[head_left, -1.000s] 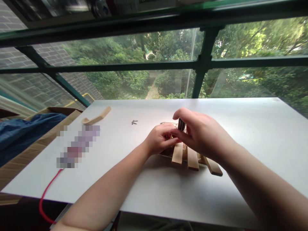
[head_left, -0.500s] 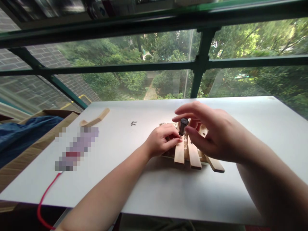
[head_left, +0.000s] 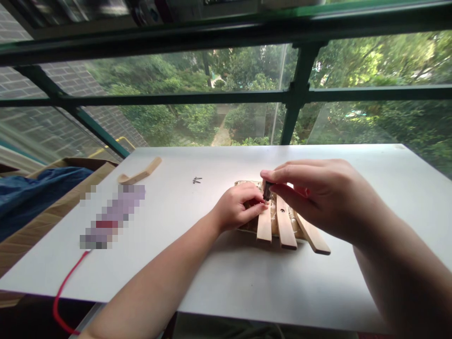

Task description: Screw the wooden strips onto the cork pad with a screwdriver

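My right hand [head_left: 318, 195] has its thumb and fingers closed round the dark handle of a short, stubby screwdriver [head_left: 267, 190], which stands nearly upright with its tip down. At that tip, the thumb and forefinger of my left hand [head_left: 236, 205] are pinched together; what they hold there is too small to make out. Under both hands, a wooden strip [head_left: 264, 229] rests on a brown pad in clear wrapping [head_left: 243, 183]. Beside it lie a middle strip [head_left: 286, 228] with a dark-rimmed hole and a slanted right strip [head_left: 315, 239], partly hidden by my right hand.
Several small screws [head_left: 197, 180] lie on the white table [head_left: 169, 197]. Farther left are a curved wooden piece [head_left: 141, 172] and a blurred-out device [head_left: 113, 216] with a red cable [head_left: 65, 278]. A cardboard box [head_left: 102, 172] stands beside the table; a green-framed window [head_left: 212, 98] runs behind it.
My right fingers, spread loosely around the screwdriver handle before, have closed on its top, and the handle tilts slightly. The middle strip's hole shows more plainly. My left hand stays in place.
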A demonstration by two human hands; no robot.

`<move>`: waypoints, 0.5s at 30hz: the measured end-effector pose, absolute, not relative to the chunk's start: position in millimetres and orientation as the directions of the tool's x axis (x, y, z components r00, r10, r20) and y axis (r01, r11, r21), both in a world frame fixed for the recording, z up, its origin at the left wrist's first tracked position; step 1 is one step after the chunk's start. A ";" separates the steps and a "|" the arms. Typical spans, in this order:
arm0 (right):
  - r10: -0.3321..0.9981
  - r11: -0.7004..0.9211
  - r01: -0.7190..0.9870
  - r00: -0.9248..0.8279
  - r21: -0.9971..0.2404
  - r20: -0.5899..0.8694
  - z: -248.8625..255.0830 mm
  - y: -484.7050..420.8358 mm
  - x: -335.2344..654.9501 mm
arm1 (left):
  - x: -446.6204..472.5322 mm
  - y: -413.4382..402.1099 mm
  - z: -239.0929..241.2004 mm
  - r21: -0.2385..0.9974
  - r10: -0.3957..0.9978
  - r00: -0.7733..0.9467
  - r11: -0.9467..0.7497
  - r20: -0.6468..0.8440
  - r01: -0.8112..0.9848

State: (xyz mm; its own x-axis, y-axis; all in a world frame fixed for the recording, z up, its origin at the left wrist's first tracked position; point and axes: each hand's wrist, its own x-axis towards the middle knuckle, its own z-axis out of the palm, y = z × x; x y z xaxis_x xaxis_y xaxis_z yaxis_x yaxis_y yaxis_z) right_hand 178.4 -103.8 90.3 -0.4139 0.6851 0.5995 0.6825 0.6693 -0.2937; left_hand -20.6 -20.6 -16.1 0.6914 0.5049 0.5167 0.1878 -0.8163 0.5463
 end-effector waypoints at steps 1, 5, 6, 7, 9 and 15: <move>0.692 0.662 0.686 -0.407 -0.301 0.596 90.3 -104.1 177.9 | -20.6 -20.5 -16.6 0.548 0.505 0.688 -0.816 0.521 0.184; 0.716 0.628 0.716 -0.375 -0.306 0.589 90.9 -106.3 176.2 | -20.8 -20.9 -18.8 0.552 0.512 0.692 -0.811 0.510 0.194; 0.719 0.621 0.723 -0.371 -0.303 0.587 90.9 -106.8 175.8 | -20.9 -21.2 -19.1 0.552 0.514 0.692 -0.810 0.506 0.198; 0.720 0.619 0.726 -0.370 -0.301 0.587 90.7 -107.2 175.5 | -21.0 -21.4 -19.3 0.553 0.516 0.692 -0.809 0.505 0.200; 0.725 0.616 0.725 -0.369 -0.308 0.582 90.1 -107.3 174.9 | -21.2 -21.9 -19.4 0.557 0.521 0.686 -0.806 0.508 0.200; 0.745 0.587 0.747 -0.346 -0.312 0.571 87.6 -106.2 172.9 | -19.6 -22.3 -19.8 0.580 0.539 0.660 -0.793 0.524 0.186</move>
State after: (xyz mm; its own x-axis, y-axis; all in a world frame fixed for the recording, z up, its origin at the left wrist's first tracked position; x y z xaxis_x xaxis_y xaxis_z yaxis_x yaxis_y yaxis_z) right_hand 172.9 -106.2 87.6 -0.3459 0.7446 0.5709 0.7472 0.5866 -0.3124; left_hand -19.6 -22.3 -19.8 0.6599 0.5386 0.5239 0.1863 -0.7928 0.5803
